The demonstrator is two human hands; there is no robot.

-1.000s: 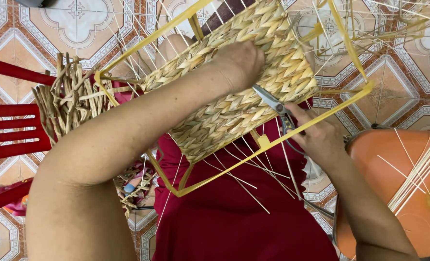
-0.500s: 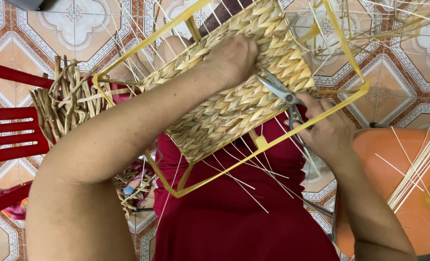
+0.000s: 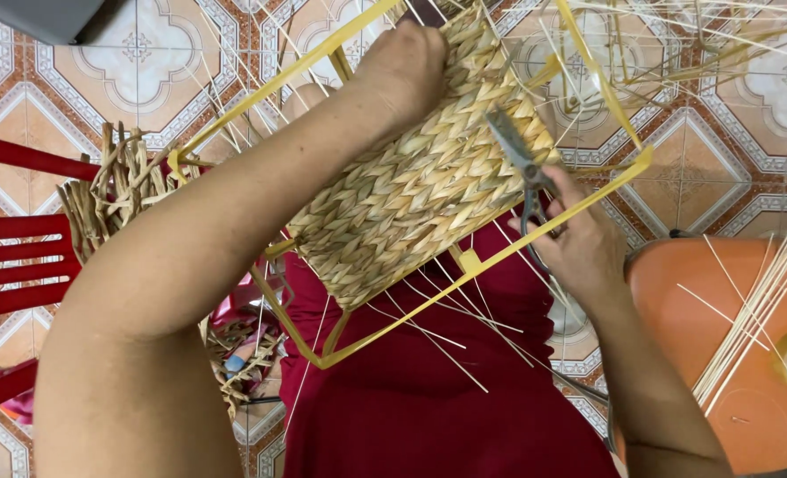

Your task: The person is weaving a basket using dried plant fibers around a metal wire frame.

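Nearest, just outside the right hand (image 3: 579, 252), an orange plastic tub (image 3: 747, 354) carries a loose bundle of thin pale reed sticks (image 3: 752, 323) lying across its top; whether anything sits deeper in it cannot be told. Inside the left forearm, a heap of woven straw scraps (image 3: 243, 354) lies low beside the dark red lap (image 3: 429, 407).

Between the two hands a half-woven basket (image 3: 420, 186) lies tilted over the lap, its yellow wire frame (image 3: 464, 265) showing bare past the plaited fibre. Thin stakes stick out of the weave toward the lap. Nothing can be seen inside the basket; only its woven outer side faces up.

The right hand is closed around the handles of grey scissors (image 3: 522, 168), whose blades point up and away, resting against the weave just beside the frame's right edge. The left hand (image 3: 406, 66) is curled over the basket's far upper edge, fingers folded down and pressed on the weave.

Against half a second ago, the scissors have slid further up along the weave, and the left hand has shifted slightly toward the top of the basket; the basket itself keeps the same tilt.

Beyond the left arm a bundle of braided straw (image 3: 119, 190) rests on a red plastic chair (image 3: 13, 257), above patterned floor tiles (image 3: 137, 62).
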